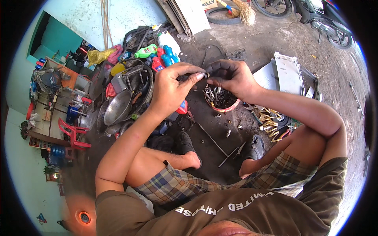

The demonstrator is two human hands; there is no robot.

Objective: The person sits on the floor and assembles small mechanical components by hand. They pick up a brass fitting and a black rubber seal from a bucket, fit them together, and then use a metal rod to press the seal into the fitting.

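My left hand (170, 87) is raised in front of me with thumb and forefinger pinched. Between its fingertips is a small dark, ring-like metal part (206, 75), too small to make out exactly. Meeting it from the other side, my right hand (235, 78) has its blackened thumb and fingers closed at the same part. Just below the right hand sits a round reddish bowl (225, 110) of bolts (214, 94) and other small metal pieces. A few loose fittings (228, 133) lie on the dark ground near it.
A T-handle wrench (227, 158) lies between my feet. Pliers with yellow handles (271, 120) are by my right knee, near a pale metal casing (289, 74). To the left are a metal pan (118, 107), piled parts and plastic bottles (146, 51). A motorcycle (328, 23) stands far right.
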